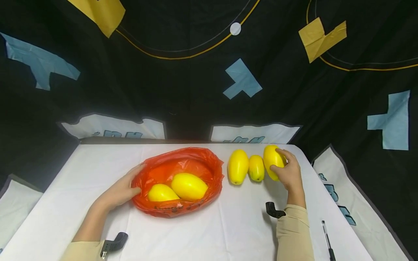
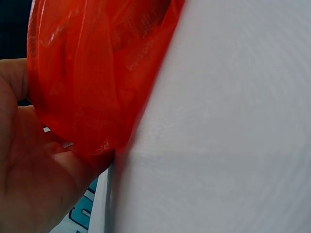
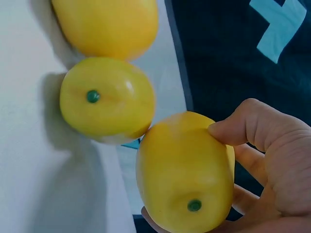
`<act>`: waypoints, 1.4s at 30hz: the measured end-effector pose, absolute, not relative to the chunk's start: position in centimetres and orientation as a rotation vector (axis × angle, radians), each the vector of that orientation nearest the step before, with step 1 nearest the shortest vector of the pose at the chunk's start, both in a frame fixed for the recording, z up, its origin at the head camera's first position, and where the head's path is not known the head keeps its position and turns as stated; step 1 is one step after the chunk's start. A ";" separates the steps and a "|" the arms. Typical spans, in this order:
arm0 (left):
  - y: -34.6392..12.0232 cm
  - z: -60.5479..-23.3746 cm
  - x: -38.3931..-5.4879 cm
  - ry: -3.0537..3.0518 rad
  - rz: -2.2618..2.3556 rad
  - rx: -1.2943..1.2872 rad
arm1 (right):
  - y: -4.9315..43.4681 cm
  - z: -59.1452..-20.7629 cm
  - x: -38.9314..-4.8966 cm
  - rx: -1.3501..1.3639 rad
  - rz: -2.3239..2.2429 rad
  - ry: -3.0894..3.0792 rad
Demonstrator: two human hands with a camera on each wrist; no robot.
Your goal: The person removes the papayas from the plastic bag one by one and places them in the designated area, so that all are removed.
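Observation:
A red plastic bag (image 1: 209,195) stands with its mouth spread wide, and two smooth oblong yellow fruits (image 1: 189,186) lie inside it. My left hand (image 1: 119,188) holds the bag's left side, the thumb near the front rim; in the left wrist view the red film (image 2: 92,87) covers part of the fingers. To the right, my right hand (image 1: 289,172) grips a yellow fruit (image 3: 182,170) with a small green stem end, thumb on one side and fingers around the other. Beside it are a smaller yellow fruit (image 1: 256,168) and a larger yellow fruit (image 1: 238,166).
All this is on a white-covered table (image 1: 196,239). A black pen (image 1: 328,241) lies near the right edge. Behind the table hangs a dark cloth (image 1: 183,94) with blue and yellow tape pieces. Each wrist wears a black camera mount (image 1: 275,210).

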State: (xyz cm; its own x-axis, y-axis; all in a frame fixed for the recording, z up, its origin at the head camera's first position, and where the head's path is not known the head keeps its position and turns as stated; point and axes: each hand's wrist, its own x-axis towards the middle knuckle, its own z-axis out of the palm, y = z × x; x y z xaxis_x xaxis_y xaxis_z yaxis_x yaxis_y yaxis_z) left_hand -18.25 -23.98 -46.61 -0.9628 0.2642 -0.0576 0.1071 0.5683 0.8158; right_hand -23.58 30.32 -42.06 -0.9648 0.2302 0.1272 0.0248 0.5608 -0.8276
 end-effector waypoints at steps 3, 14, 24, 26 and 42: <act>-24.0 -46.6 -18.2 2.630 1.347 0.315 | 30.7 -42.6 -23.6 -0.251 1.340 -2.591; -24.0 -46.8 -18.2 2.631 1.342 0.312 | 31.6 -44.8 -23.9 -0.379 1.385 -2.635; -24.0 -46.6 -18.3 2.629 1.351 0.322 | 31.8 -45.3 -24.2 -0.472 1.429 -2.644; -24.0 -46.7 -18.3 2.629 1.351 0.326 | 31.8 -45.2 -24.2 -0.464 1.438 -2.644; -23.9 -46.6 -18.3 2.614 1.367 0.322 | 31.4 -42.6 -23.6 -0.332 1.225 -2.690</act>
State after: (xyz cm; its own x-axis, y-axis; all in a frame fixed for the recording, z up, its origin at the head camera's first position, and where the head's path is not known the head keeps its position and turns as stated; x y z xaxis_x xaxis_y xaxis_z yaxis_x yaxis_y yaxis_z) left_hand -18.27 -23.93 -46.63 -0.9615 0.2696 -0.0532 0.1101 0.5554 0.8242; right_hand -23.55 31.45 -42.59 -0.9612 0.2693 0.0595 0.1319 0.6385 -0.7583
